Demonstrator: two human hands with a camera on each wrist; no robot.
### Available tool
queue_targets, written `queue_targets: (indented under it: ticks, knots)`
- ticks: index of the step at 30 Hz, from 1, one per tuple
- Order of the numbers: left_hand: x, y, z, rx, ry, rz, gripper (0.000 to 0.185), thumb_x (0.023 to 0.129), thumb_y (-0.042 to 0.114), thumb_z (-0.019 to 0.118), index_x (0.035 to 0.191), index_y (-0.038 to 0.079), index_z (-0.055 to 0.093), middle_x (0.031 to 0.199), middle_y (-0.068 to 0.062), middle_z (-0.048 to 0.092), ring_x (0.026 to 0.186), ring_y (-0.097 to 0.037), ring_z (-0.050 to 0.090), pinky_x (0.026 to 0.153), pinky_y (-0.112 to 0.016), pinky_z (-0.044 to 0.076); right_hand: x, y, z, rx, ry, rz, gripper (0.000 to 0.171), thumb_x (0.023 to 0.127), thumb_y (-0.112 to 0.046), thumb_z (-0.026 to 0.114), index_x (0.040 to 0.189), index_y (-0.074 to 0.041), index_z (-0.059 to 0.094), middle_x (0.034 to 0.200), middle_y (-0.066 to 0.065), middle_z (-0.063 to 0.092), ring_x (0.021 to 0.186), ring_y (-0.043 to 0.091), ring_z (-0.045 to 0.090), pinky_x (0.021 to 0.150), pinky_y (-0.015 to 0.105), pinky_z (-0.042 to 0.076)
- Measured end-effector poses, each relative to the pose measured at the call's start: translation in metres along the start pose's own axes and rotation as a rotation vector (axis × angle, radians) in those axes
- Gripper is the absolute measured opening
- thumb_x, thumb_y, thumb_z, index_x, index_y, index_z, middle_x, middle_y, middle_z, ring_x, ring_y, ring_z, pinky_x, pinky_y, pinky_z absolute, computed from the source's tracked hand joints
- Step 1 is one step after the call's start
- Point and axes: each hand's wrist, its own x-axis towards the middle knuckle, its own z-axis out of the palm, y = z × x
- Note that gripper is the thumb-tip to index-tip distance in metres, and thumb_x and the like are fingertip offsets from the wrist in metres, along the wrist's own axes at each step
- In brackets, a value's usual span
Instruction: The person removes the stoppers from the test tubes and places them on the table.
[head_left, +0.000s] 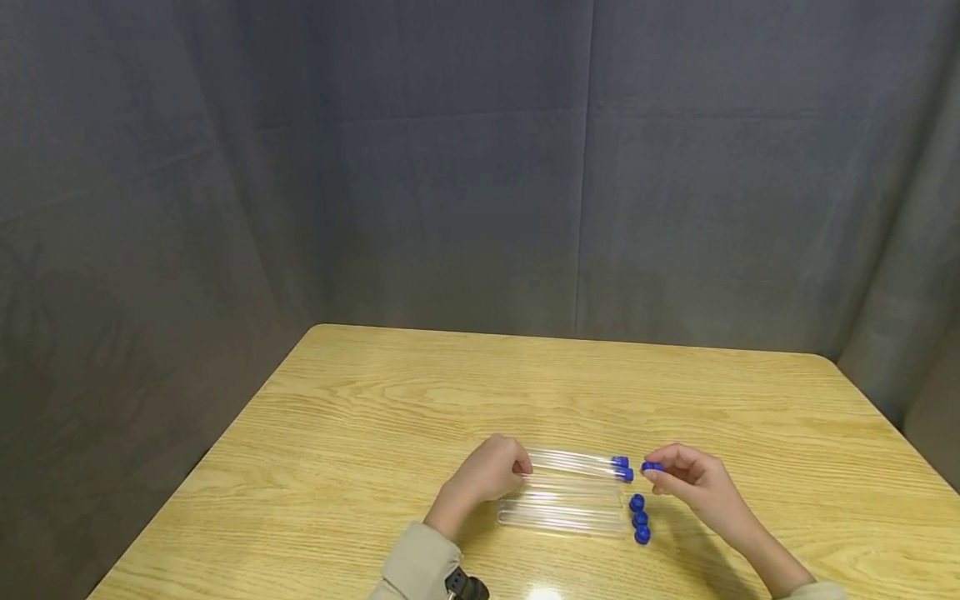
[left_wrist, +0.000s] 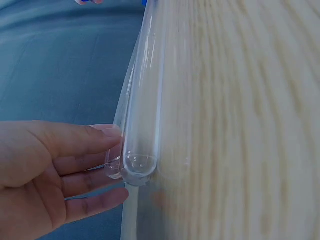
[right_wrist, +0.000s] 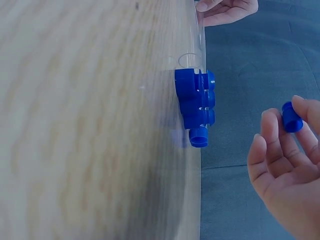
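Observation:
Clear test tubes (head_left: 562,518) lie side by side on the table, their rounded ends to the left. The two farthest tubes (head_left: 570,461) have blue caps on their right ends. With thumb and fingers, my left hand (head_left: 491,469) pinches a tube near its rounded end, seen also in the left wrist view as the tube (left_wrist: 114,167) between the fingers. My right hand (head_left: 693,487) holds a loose blue cap (right_wrist: 291,118) between thumb and fingertips, just right of the capped ends. Several loose blue caps (head_left: 640,518) sit in a row beside the open tube ends.
The wooden table (head_left: 337,467) spreads out beyond and to both sides of the tubes. Dark grey curtains (head_left: 450,208) hang behind and beside it. A black band (head_left: 467,583) is on the left wrist.

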Motion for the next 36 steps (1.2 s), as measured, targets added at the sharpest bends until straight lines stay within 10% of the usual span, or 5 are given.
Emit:
queue_targets:
  ticks: [36]
  knots:
    - [0.0024,-0.0030,0.0059,0.063,0.011,-0.009,0.007,0.076,0.001,0.068,0.077,0.007,0.072,0.076,0.003,0.064,0.067,-0.005,0.053,0.059,-0.017,0.043,-0.0009,0.0039,-0.0018,0.026,-0.058,-0.015,0.014,0.086,0.003,0.054,0.095,0.014,0.053,0.085,0.008,0.061,0.067,0.019,0.059,0.060,0.031,0.051]
